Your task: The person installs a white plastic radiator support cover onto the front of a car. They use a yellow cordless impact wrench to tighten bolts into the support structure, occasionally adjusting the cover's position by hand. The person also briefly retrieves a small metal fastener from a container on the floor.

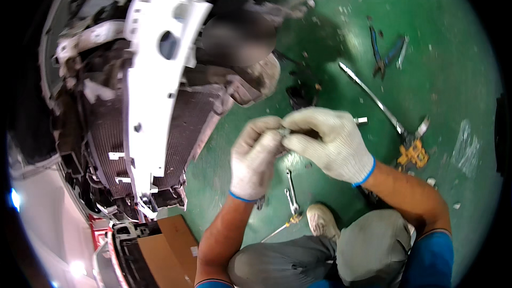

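My left hand (pixel 255 154) and my right hand (pixel 333 141) wear white knitted gloves with blue cuffs. They meet in front of me, fingertip to fingertip, above the green floor. Between the pinched fingers of both hands sits a small greyish piece (pixel 285 132), perhaps metal; its exact kind is too small to make out. To the left stands a partly dismantled vehicle front, with a white metal panel (pixel 152 85) running across a dark finned radiator (pixel 109 133). Neither hand touches the vehicle.
On the floor at right lie blue-handled pliers (pixel 380 66), a long metal bar (pixel 370 94), a yellow tool part (pixel 413 154) and clear plastic film (pixel 465 149). Wrenches (pixel 291 194) lie near my shoe (pixel 322 221). A cardboard box (pixel 168 250) stands at lower left.
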A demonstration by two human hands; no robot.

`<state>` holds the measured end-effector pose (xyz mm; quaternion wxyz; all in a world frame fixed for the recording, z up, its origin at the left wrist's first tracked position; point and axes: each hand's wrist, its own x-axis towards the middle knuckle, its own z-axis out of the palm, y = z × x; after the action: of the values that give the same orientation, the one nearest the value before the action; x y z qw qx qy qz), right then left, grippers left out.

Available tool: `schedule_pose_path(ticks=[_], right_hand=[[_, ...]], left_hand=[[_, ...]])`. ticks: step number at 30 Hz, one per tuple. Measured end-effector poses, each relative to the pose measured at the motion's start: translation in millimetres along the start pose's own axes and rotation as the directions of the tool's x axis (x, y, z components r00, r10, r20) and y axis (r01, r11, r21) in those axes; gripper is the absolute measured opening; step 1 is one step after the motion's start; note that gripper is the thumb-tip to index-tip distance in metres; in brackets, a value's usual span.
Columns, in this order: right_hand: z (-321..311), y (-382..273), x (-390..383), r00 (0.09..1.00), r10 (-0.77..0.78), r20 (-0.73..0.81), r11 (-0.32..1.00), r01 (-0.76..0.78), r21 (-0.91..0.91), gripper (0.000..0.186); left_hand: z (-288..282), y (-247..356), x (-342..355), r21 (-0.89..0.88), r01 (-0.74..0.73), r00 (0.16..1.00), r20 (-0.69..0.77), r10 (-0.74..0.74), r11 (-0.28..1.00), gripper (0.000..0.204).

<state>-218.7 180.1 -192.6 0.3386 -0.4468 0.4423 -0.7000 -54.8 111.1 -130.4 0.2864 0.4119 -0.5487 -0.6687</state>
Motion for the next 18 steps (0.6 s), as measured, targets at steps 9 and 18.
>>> schedule_pose_path(ticks=[9, 18], right_hand=[[26, 33, 7, 0.986, -0.156, -0.061, 0.984, 0.150, -0.095, 0.016], [44, 53, 21, 0.989, -0.139, -0.042, 0.986, 0.135, -0.097, 0.016]], left_hand=[[-25, -9, 1, 0.033, -0.083, 0.997, -0.008, 0.083, 0.996, 0.030], [-37, -15, 13, -0.054, -0.055, 0.998, -0.036, 0.053, 0.997, 0.032]])
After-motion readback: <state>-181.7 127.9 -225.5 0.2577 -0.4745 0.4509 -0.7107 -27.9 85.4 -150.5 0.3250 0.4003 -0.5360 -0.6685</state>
